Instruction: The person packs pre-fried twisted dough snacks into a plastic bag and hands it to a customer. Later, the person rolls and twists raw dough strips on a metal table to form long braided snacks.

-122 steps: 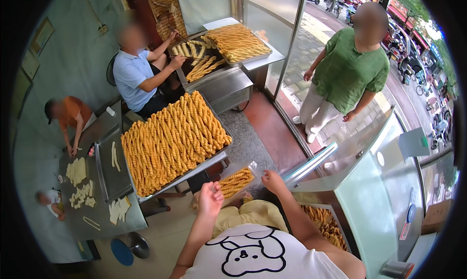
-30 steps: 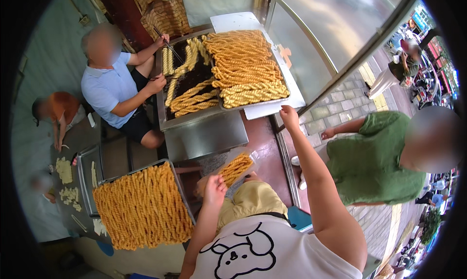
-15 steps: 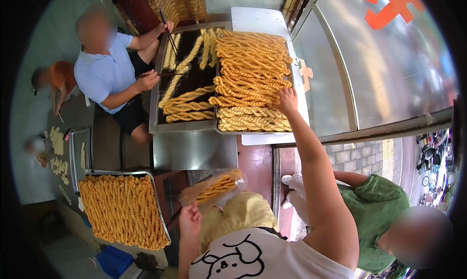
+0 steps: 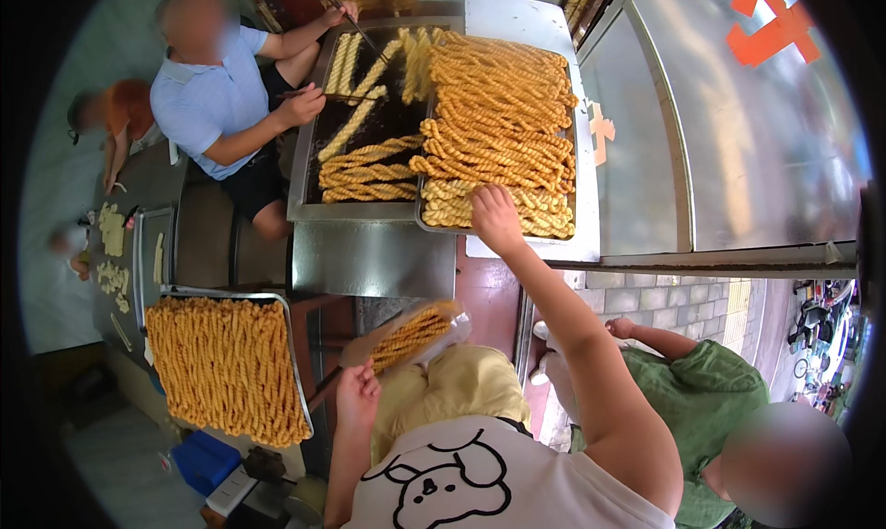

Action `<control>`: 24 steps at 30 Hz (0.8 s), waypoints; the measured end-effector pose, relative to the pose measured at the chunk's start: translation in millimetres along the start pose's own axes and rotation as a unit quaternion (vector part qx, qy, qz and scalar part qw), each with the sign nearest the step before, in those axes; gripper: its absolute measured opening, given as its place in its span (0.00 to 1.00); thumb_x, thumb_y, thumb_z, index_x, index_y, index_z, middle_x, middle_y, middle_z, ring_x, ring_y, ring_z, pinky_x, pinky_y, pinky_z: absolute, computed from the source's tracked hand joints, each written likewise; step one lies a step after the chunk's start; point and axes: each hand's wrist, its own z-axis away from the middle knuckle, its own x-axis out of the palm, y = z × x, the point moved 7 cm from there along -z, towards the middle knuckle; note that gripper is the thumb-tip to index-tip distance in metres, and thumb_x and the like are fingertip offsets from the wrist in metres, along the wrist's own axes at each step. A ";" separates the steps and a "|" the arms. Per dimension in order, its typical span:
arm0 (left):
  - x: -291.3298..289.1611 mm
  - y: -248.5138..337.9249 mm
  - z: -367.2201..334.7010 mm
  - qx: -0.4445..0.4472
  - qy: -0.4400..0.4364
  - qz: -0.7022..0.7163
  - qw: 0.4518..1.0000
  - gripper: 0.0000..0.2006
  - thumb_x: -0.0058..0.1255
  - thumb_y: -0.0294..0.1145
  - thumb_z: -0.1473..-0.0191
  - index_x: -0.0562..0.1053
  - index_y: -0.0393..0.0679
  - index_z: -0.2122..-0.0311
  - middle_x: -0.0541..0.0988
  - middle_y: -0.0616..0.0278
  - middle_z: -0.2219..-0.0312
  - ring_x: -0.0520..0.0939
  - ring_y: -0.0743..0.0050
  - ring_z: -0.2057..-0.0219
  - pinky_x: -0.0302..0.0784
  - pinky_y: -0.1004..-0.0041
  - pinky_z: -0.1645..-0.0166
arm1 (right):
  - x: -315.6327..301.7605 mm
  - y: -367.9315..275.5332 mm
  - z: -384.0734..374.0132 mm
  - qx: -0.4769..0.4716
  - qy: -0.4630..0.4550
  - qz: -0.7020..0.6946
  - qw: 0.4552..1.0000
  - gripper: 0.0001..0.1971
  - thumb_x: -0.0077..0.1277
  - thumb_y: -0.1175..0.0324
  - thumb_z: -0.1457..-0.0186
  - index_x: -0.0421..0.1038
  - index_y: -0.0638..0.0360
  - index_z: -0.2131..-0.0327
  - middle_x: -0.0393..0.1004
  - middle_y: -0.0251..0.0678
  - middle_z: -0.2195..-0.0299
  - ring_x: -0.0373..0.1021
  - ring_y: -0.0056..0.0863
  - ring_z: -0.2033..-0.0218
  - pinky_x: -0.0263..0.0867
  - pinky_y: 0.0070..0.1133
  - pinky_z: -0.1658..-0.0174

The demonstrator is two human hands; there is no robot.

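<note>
My left hand (image 4: 358,392) is closed on the edge of a clear plastic bag (image 4: 460,330), low in front of my body. Inside the bag lie several golden fried dough twists (image 4: 406,341). Over the near part of a metal tray (image 4: 425,223), my right hand (image 4: 496,217) has its fingers curled down onto the paler dough twists (image 4: 544,217); its fingertips are partly hidden among them. Browner dough twists (image 4: 503,95) fill the rest of this tray, piled in rows.
Left of the tray is a fryer of dark oil (image 4: 378,128) with twists floating in it. A co-worker in a light blue shirt (image 4: 198,100) holds long chopsticks (image 4: 343,96) over it. Another full tray (image 4: 297,363) stands lower left. A person in green (image 4: 692,395) stands at right.
My right hand has moved left and nearer, from the tray's right side onto the paler twists. The co-worker's chopsticks have shifted over the oil. My left hand still holds the bag.
</note>
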 end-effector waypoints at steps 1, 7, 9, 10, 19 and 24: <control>-3.4 -0.1 1.3 -0.002 -0.007 0.003 1.000 0.15 0.43 0.34 0.47 0.67 0.35 0.57 0.66 0.72 0.77 0.62 0.82 0.82 0.58 0.79 0.73 | 1.7 -10.5 -4.3 -0.009 0.011 0.003 1.000 0.16 0.50 0.71 0.59 0.68 0.60 0.62 0.67 0.38 0.62 0.63 0.36 0.55 0.56 0.32 0.46; -8.5 -1.9 7.3 -0.010 -0.048 0.012 0.999 0.17 0.42 0.35 0.47 0.65 0.34 0.55 0.65 0.72 0.77 0.62 0.83 0.81 0.59 0.78 0.72 | 38.3 -14.4 0.3 0.085 -0.069 -0.007 0.994 0.21 0.57 0.64 0.60 0.67 0.58 0.59 0.66 0.37 0.62 0.62 0.36 0.56 0.56 0.31 0.48; -7.7 -1.1 8.1 -0.007 -0.056 0.006 0.998 0.17 0.42 0.35 0.47 0.65 0.35 0.55 0.65 0.72 0.77 0.61 0.83 0.81 0.59 0.78 0.72 | 45.2 -16.8 2.3 0.091 -0.083 0.021 0.992 0.22 0.58 0.62 0.60 0.67 0.57 0.59 0.66 0.36 0.62 0.62 0.35 0.56 0.56 0.30 0.48; -6.2 -0.9 8.3 -0.006 -0.057 0.006 0.998 0.17 0.42 0.35 0.47 0.65 0.35 0.55 0.65 0.72 0.77 0.61 0.83 0.81 0.59 0.79 0.72 | 48.7 -17.6 3.1 0.087 -0.086 0.035 0.992 0.20 0.57 0.63 0.59 0.68 0.58 0.60 0.66 0.36 0.63 0.62 0.35 0.56 0.56 0.30 0.49; -0.7 4.3 13.3 0.000 -0.045 -0.009 0.999 0.15 0.43 0.34 0.47 0.66 0.36 0.57 0.65 0.72 0.77 0.60 0.84 0.82 0.58 0.79 0.74 | 63.3 -28.9 -13.4 0.016 -0.057 0.104 0.993 0.28 0.50 0.67 0.58 0.63 0.61 0.49 0.65 0.38 0.53 0.59 0.35 0.50 0.51 0.32 0.42; -2.5 4.4 12.8 -0.004 -0.058 -0.014 0.998 0.18 0.41 0.34 0.47 0.64 0.34 0.54 0.63 0.72 0.76 0.61 0.83 0.81 0.59 0.79 0.72 | 81.2 -30.5 -20.2 0.027 -0.108 0.149 0.983 0.25 0.45 0.69 0.55 0.64 0.61 0.50 0.65 0.37 0.55 0.60 0.34 0.51 0.49 0.33 0.40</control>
